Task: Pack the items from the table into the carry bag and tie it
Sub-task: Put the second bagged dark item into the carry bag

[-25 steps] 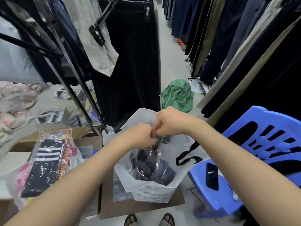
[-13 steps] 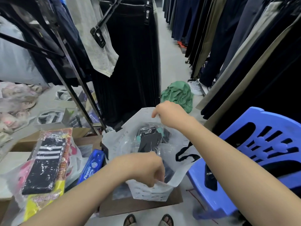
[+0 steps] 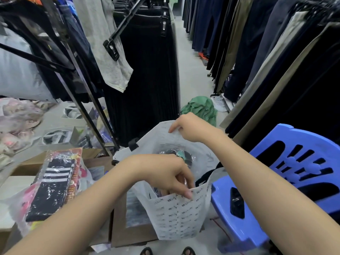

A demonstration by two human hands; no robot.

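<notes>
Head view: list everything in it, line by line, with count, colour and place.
carry bag: one, white, dark print, centre
wrapped items: count unclear, dark, inside the bag
sock pack: one, black, white stripes, table left
cardboard box: one, brown, beside bag, low
chair: one, blue, right
flat object: one, black, chair seat
cloth heap: one, green, floor beyond bag
hanging clothes: many, mostly dark, both sides
left hand: one, grips bag's near rim
right hand: one, pinches bag's far rim

the wrapped items [image 3: 177,155] are mostly hidden inside the carry bag [image 3: 176,218].
</notes>
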